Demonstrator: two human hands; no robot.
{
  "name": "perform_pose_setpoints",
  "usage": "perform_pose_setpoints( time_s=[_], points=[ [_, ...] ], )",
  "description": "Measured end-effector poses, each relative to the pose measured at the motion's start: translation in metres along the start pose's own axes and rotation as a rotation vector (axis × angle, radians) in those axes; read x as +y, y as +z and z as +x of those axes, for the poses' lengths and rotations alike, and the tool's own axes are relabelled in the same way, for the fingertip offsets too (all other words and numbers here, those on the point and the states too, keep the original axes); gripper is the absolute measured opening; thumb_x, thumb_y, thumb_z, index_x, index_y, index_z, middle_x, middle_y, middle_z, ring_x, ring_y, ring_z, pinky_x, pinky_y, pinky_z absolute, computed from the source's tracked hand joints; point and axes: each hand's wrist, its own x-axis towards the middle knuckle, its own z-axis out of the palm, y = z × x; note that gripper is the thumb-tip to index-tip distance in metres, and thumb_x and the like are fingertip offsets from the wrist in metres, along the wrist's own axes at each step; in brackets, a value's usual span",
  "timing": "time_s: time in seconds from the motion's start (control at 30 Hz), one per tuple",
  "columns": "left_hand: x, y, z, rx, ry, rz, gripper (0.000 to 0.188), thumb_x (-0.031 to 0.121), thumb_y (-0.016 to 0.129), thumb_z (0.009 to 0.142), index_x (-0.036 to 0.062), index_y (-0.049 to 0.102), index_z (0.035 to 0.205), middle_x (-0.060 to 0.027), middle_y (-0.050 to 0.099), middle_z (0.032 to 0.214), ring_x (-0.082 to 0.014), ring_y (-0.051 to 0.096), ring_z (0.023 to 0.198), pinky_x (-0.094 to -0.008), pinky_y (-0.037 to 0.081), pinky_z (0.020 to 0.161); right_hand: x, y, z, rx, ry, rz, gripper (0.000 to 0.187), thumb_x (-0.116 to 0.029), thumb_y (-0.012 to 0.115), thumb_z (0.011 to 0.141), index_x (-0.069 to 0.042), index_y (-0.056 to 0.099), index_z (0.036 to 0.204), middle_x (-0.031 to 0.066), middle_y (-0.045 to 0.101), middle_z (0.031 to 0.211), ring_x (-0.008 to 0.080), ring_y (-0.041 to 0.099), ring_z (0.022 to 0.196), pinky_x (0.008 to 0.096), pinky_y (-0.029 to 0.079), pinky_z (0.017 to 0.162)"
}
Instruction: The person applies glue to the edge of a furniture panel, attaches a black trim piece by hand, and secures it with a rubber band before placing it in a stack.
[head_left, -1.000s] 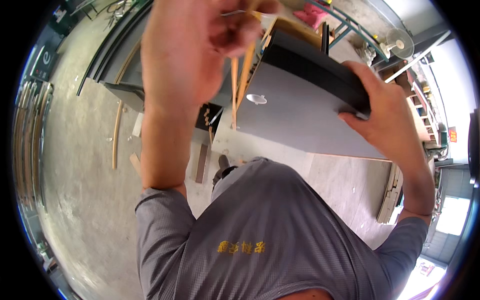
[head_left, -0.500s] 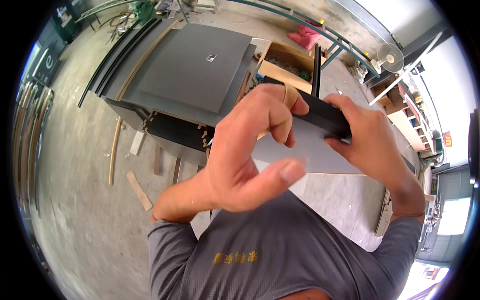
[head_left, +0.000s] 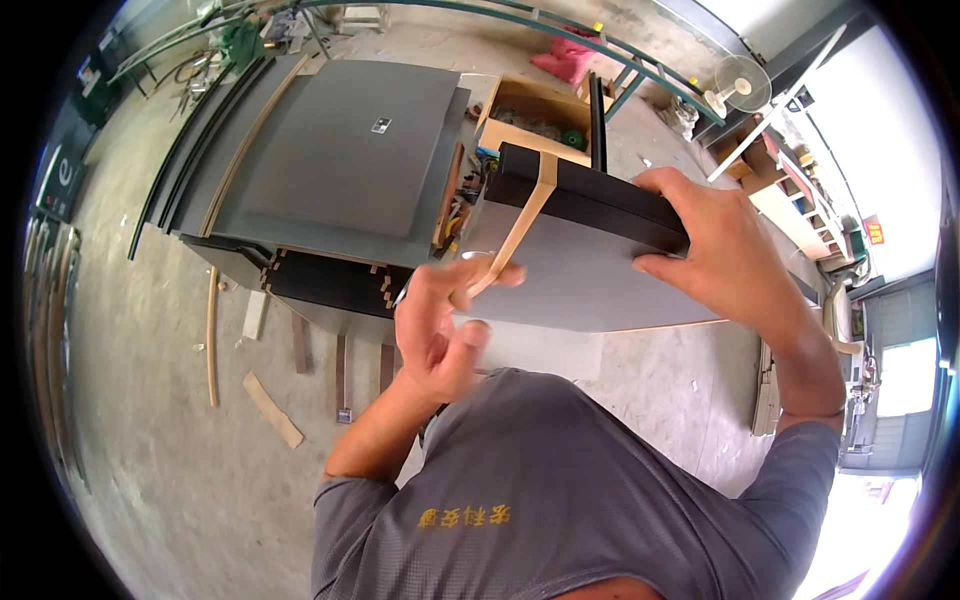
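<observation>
Right hand grips the dark top edge of the panel, fingers wrapped over it, holding the panel tilted in front of the chest. A tan strip runs across that edge and down the grey face, its long axis slanting from the upper edge toward the left hand. Left hand pinches the strip's lower end between thumb and fingers, other fingers loosely curled. The strip lies up and to the right of the left hand, which is the nearer; the right hand sits apart, farther along the edge. Beyond the left hand, a stack of grey sheets. Beyond the panel, a wooden box.
</observation>
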Motion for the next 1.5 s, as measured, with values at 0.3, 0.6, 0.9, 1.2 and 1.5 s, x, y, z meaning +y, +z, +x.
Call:
perform_pose_setpoints(
  time_s=[0.3,0.6,0.9,1.2,1.5],
  points=[
    [-0.054,-0.062,-0.034,0.262,-0.197,0.453,0.020,0.008,0.052,0.103,-0.0050,0.067,0.100,-0.0128,0.074,0.092,-0.0138,0.068,0.083,-0.0289,0.054,0.078,-0.001,-0.004,0.005,-0.041,0.078,0.082,0.038,-0.017,0.083,0.079,-0.001,0.059,0.104,0.0195,0.067,0.081,0.0388,0.066,0.076,0.0403,0.050,0.068],
    [0.011,0.028,0.085,0.191,-0.113,-0.358,0.030,0.004,0.079,0.088,-0.0059,0.067,0.114,-0.0079,0.072,0.103,-0.0105,0.065,0.093,-0.0251,0.052,0.083,-0.001,-0.004,0.012,-0.047,0.108,0.079,0.035,-0.024,0.080,0.086,0.002,0.056,0.092,0.0224,0.057,0.071,0.0366,0.056,0.064,0.0393,0.045,0.062],
    [-0.006,0.031,0.088,0.237,-0.088,-0.265,0.025,0.004,0.080,0.087,-0.0042,0.067,0.107,-0.0050,0.070,0.095,-0.0072,0.062,0.084,-0.0218,0.049,0.076,-0.002,-0.006,0.017,-0.083,0.113,0.083,0.037,-0.028,0.080,0.086,0.001,0.059,0.097,0.0178,0.059,0.072,0.0322,0.058,0.066,0.0376,0.043,0.062],
    [-0.032,0.040,0.088,0.441,0.013,-0.059,0.024,-0.011,0.071,0.084,-0.0059,0.073,0.107,-0.0168,0.072,0.113,-0.0163,0.067,0.096,-0.0281,0.053,0.084,0.056,0.007,-0.020,0.435,-0.105,-0.248,0.054,-0.024,0.083,0.081,-0.002,0.062,0.125,0.0187,0.066,0.126,0.0310,0.064,0.118,0.0395,0.051,0.096],
    [-0.040,0.021,0.103,0.502,0.171,-0.062,0.013,0.003,0.061,0.098,-0.0024,0.065,0.109,-0.0088,0.066,0.096,-0.0135,0.058,0.079,-0.0282,0.051,0.071,0.196,0.116,-0.176,1.423,0.519,0.822,0.062,-0.020,0.074,0.094,-0.001,0.044,0.145,0.0088,0.054,0.128,0.0161,0.055,0.112,0.0310,0.048,0.094]
  ],
)
